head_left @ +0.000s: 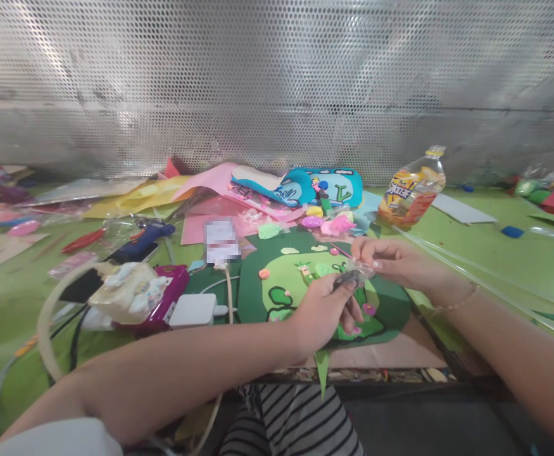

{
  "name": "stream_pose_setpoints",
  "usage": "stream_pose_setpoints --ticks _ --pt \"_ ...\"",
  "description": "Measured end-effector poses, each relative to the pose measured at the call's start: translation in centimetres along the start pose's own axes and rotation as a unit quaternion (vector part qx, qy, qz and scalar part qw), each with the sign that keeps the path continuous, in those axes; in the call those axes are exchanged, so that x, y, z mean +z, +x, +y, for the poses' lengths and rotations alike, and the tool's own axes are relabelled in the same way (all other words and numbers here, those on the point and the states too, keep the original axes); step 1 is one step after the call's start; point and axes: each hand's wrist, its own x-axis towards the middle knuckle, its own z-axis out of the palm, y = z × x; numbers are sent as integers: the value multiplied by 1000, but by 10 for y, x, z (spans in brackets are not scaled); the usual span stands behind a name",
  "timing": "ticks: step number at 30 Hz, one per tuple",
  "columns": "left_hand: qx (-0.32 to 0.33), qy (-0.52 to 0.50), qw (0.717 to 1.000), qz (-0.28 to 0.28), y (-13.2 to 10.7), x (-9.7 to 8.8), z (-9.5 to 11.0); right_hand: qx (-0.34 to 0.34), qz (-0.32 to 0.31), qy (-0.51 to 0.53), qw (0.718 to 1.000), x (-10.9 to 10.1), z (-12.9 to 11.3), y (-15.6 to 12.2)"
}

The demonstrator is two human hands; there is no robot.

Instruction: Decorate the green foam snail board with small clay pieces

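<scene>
My left hand (327,310) and my right hand (390,259) meet over a green craft board (390,304) with a light green scene and small coloured pieces stuck on it. Both hands pinch a small clear plastic packet (355,273) that has something dark in it. The left fingers are curled round its lower end, while the right fingers grip its upper end. A thin bracelet sits on my right wrist.
A plastic drink bottle (414,187) lies at the back right. A blue decorated craft piece (314,187) and pink paper sheets (214,183) lie behind the board. At left are a white charger (194,310), a purple case (172,288), a glue gun (148,234) and cables.
</scene>
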Motion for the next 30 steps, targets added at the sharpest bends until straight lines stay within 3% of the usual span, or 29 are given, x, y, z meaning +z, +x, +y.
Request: stream_pose_setpoints --ticks 6,10,12,17,22,26,30 --pt "-9 19 1000 -7 -3 0 -2 -19 -46 -102 994 -7 -5 -1" --pt "-18 28 999 -28 -2 -1 -6 45 -108 -89 989 -5 -7 -1" --pt "-12 40 999 -32 -1 -1 -7 58 -109 -83 989 -3 -7 -1" --pt "-8 52 998 -16 3 0 -9 -12 -82 -183 980 1 -9 1" --pt "-15 -1 999 -50 4 -1 -9 -21 -104 -255 961 3 -11 2" --pt "-10 55 997 -47 3 -1 -9 -36 -130 -284 949 3 -10 2" --pt "-21 64 997 -27 2 -1 -11 -94 -81 -278 952 2 -9 4"
